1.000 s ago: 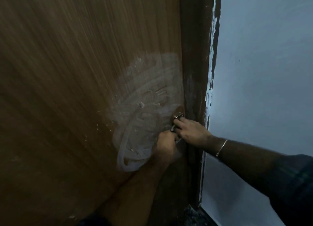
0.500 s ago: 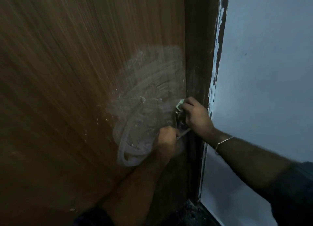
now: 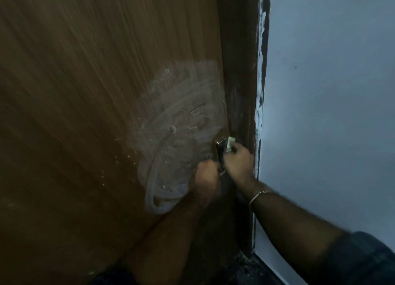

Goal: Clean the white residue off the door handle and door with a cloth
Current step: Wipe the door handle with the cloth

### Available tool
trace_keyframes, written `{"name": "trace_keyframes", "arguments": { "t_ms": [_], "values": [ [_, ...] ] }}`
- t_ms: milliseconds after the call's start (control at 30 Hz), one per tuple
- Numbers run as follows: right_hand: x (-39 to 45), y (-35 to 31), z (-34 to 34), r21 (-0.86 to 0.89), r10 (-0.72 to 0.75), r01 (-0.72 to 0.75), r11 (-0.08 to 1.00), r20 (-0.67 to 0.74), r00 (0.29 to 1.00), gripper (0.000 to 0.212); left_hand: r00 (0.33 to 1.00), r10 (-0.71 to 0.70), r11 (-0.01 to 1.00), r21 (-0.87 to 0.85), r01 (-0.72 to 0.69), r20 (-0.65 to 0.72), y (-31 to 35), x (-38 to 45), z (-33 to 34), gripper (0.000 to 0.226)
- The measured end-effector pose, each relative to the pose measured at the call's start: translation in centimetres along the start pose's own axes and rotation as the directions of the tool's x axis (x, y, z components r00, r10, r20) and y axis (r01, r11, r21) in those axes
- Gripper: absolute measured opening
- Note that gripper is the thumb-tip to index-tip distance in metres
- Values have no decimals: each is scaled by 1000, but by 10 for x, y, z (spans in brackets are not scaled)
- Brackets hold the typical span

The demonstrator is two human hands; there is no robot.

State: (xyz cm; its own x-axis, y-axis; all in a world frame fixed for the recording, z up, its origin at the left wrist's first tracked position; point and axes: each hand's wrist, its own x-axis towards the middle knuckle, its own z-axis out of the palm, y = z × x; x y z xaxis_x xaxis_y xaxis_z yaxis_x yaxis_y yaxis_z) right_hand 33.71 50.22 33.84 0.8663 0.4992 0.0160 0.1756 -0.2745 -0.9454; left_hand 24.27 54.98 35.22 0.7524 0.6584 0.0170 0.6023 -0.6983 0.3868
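Head view, dim light, looking down at 2 bare hands working on a wooden door (image 3: 74, 113); reading from left to right, white residue (image 3: 177, 135) is lying in a large swirled patch on the door, just left of its latch edge; the left hand (image 3: 206, 179) is curling into a fist at the lower end of the metal door handle (image 3: 220, 151), apparently gripping it, though blur is hiding the fingers; the right hand (image 3: 238, 164) is pinching a small pale cloth (image 3: 230, 143) against the upper part of the handle; a thin bracelet (image 3: 258, 196) is circling the right wrist; a dark door frame (image 3: 241, 71) with chipped paint is running beside a pale wall (image 3: 331, 113).
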Motion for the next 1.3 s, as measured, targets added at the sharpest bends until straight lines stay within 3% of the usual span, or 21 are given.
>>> {"name": "trace_keyframes", "arguments": {
  "t_ms": [100, 333, 500, 600, 733, 900, 1067, 1167, 1233, 1300],
  "values": [
    [-1, 9, -4, 99, 168, -181, 978, 130, 977, 37, 999, 51, 998, 22, -51, -2, 1, -3, 1, 24],
    [4, 6, 1, 180, 132, -145, 973, 81, 988, 38, 999, 7, 1000, 18, -8, 45, 8, 0, -6, 28],
    [7, 20, 3, 305, 328, -348, 887, 116, 938, 55, 998, 34, 997, 73, -38, 50, 6, 1, -5, 25],
    [5, 35, 2, 516, 438, -488, 704, 225, 870, 48, 996, 24, 996, 88, -31, 86, 9, 0, -6, 25],
    [3, 42, 2, 701, 433, -567, 432, 390, 813, 36, 996, -2, 996, 85, -5, 90, 12, 2, -11, 27],
    [-9, 61, 13, 694, 454, -621, 365, 450, 769, 46, 996, -3, 996, 84, -5, 90, 16, -3, -11, 28],
    [-25, 58, 28, 769, 402, -625, 132, 535, 743, 51, 994, -5, 999, 55, -1, 113, 17, -2, -13, 27],
    [-15, 59, 20, 846, 430, -533, 12, 477, 767, 48, 995, -1, 999, 44, -3, 98, 18, -4, -10, 24],
    [-5, 52, 9, 875, 463, -483, 17, 421, 780, 41, 992, -14, 999, 37, 9, 128, 18, -5, -10, 26],
    [-4, 48, 5, 884, 499, -451, 127, 336, 799, 31, 994, -12, 999, 44, 8, 109, 15, -5, -11, 28]
  ]
}}
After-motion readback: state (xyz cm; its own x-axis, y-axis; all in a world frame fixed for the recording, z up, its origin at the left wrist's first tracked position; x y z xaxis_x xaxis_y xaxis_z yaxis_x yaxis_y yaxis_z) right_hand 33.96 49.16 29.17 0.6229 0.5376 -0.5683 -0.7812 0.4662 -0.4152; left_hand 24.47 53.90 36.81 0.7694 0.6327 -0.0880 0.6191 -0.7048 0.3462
